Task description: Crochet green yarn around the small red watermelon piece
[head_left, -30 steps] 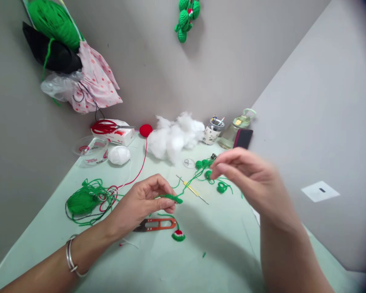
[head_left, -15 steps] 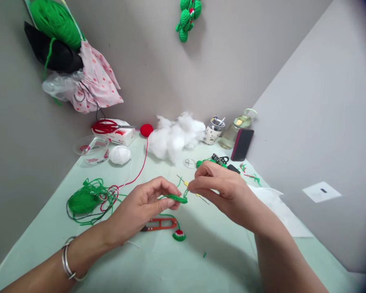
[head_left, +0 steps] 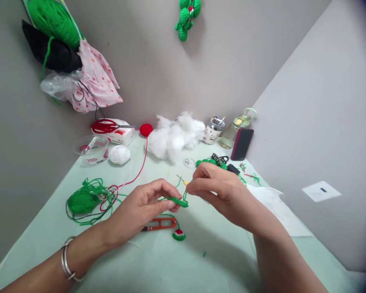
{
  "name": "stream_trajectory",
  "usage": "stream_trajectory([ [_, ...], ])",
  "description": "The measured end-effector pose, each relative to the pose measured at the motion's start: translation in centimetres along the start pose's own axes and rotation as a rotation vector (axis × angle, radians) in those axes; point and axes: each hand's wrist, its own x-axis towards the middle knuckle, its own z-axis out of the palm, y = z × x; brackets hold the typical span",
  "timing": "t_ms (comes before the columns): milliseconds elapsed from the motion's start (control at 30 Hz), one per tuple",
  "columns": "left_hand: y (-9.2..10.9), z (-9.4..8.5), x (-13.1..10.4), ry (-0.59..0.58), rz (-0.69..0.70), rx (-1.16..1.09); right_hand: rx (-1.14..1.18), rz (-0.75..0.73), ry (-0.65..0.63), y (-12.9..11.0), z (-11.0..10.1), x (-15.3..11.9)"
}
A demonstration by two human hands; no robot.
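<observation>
While one green yarn tangle (head_left: 84, 200) lies at the frame's left, the left hand (head_left: 140, 205) pinches one green crochet strip (head_left: 177, 200) at centre, above one orange snipper (head_left: 160, 223) on the worktop (head_left: 177, 264). Just right, the right hand (head_left: 224, 191) has its fingers (head_left: 195, 185) closed on a thin needle (head_left: 185, 184) touching the strip.

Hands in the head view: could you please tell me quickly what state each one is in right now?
Left hand: closed, pinching the green crochet piece.
Right hand: fingers pinched shut by the piece's end; what they hold cannot be told.
</observation>
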Motion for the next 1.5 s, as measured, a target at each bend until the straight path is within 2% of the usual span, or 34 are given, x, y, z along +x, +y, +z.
stream_trajectory([
  [700,0.1,0.0,-0.1,-0.052,-0.066,-0.044,0.112,-0.023,-0.036,0.4,0.2,0.0],
  [1033,0.3,0.1,-0.1,-0.096,-0.1,-0.063,0.077,-0.052,-0.044,0.6,0.0,-0.2],
  [1233,0.4,0.2,-0.1,-0.113,-0.131,-0.062,0.146,-0.076,-0.102,0.5,0.0,0.0],
  [1333,0.3,0.2,0.0,-0.1,-0.096,-0.075,0.234,-0.034,-0.108,0.3,0.2,0.2],
  [1500,-0.3,0.0,0.4,-0.033,-0.026,-0.212,0.288,0.089,0.007,0.2,1.3,0.7],
])
